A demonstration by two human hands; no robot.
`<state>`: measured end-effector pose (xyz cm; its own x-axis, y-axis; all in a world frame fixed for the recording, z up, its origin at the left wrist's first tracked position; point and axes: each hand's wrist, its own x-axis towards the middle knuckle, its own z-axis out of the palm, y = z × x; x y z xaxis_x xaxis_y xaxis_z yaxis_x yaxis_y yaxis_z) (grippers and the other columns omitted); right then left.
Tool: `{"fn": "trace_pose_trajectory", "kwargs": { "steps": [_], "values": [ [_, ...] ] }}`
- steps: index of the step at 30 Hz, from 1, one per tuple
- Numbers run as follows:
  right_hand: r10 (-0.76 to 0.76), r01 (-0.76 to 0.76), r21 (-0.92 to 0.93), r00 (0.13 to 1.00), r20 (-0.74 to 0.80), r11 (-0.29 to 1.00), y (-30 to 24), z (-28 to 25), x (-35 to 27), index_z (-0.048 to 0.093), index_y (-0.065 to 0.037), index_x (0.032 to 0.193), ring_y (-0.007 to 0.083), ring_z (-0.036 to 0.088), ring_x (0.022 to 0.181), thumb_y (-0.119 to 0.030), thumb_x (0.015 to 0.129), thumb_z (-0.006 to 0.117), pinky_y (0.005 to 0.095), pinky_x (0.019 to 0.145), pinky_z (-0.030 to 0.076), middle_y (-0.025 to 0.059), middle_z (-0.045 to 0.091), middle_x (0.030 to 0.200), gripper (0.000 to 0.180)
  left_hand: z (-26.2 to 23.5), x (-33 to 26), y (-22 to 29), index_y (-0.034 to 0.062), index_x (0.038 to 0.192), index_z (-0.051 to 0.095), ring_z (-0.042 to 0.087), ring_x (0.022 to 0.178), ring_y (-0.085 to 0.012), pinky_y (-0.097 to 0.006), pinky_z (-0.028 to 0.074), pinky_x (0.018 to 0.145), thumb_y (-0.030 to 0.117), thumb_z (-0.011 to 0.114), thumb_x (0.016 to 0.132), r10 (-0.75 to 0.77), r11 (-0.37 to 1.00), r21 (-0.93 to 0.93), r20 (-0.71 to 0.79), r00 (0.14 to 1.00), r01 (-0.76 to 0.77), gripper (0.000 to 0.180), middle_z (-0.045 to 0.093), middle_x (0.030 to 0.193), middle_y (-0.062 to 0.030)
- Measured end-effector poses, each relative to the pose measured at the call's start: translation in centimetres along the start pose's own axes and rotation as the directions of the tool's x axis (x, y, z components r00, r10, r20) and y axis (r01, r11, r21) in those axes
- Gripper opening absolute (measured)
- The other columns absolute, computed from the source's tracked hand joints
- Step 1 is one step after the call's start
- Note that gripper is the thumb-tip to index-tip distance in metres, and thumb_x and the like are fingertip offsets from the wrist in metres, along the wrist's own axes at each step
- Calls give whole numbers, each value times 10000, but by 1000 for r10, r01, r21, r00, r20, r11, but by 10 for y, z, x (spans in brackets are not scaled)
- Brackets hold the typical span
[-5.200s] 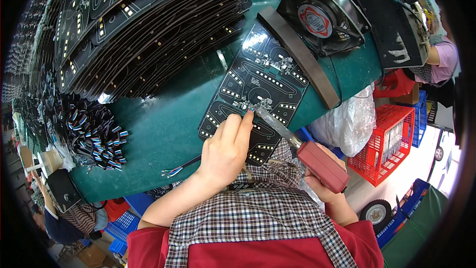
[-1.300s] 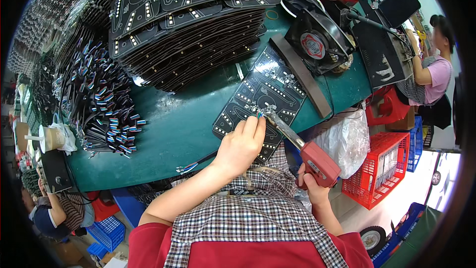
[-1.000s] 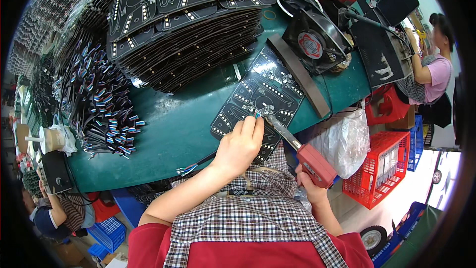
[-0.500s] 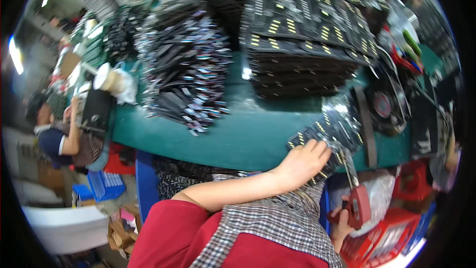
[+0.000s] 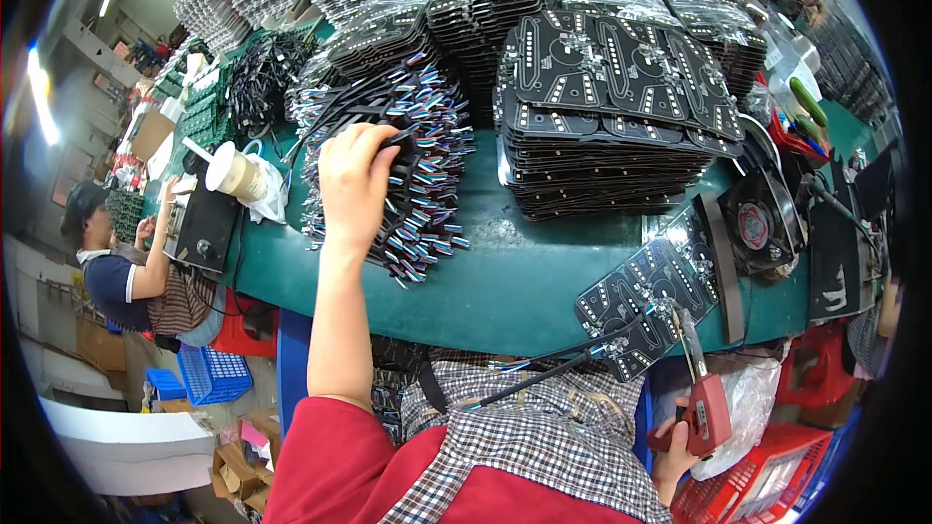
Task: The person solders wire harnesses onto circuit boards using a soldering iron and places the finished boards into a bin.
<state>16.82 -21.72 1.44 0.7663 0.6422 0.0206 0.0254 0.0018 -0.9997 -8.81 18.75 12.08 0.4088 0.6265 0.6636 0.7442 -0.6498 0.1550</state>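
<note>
My left hand [image 5: 354, 180] is on a pile of black cables [image 5: 417, 204] with coloured stripped wire ends, its thumb and fingers closed on a cable near the top. My right hand [image 5: 677, 451] grips the red handle of a soldering gun [image 5: 707, 408], whose metal tip reaches up to the near edge of a black circuit board panel [image 5: 636, 286]. The panel lies on the table's front edge. A black cable [image 5: 544, 374] runs from that board across my checked apron, its coloured ends over my lap.
A tall stack of black circuit boards [image 5: 602, 160] stands behind the panel on the green table [image 5: 505, 301]. Right of the panel are a dark bar [image 5: 716, 267] and a small fan [image 5: 755, 223]. At the left stands a cup [image 5: 233, 173]; beyond it sits another person [image 5: 126, 272].
My left hand has moved from the circuit board panel up and left to the cable pile. A cable now shows hanging from the board across my lap. My right hand stays on the soldering gun.
</note>
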Motion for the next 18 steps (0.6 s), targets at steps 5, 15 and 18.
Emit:
{"fn": "trace_pose_trajectory", "kwargs": {
  "steps": [5, 15, 18],
  "values": [
    [101, -101, 25, 995, 2, 995, -10, -5, -4, 470, 34, 1155, 115, 511, 565, -218, 859, 597, 240, 462, 414, 128, 560, 1069, 409, -22, 12, -28, 40, 1005, 613, 531, 812, -117, -252, 442, 719, -5, 572, 823, -270, 920, -369, -352, 896, 132, 191, 561, 888, -14],
    [121, -119, 58, 992, -39, 991, -12, -5, 14, 474, 49, 1179, 139, 536, 573, -290, 828, 657, 251, 491, 412, 163, 590, 1056, 521, 15, 0, 170, -2, 837, 620, 529, 635, -101, -231, 416, 570, 44, 624, 792, 138, 702, -575, 689, 711, 421, 65, 593, 702, -73],
    [116, -116, 42, 993, 7, 992, -16, -10, 16, 453, 43, 1207, 148, 539, 576, -295, 829, 655, 264, 503, 421, 171, 580, 1072, 546, 62, -12, 214, 6, 941, 583, 496, 681, -41, -180, 396, 585, 24, 644, 794, 164, 581, -514, 834, 528, 631, 160, 545, 707, -27]
  ]
}}
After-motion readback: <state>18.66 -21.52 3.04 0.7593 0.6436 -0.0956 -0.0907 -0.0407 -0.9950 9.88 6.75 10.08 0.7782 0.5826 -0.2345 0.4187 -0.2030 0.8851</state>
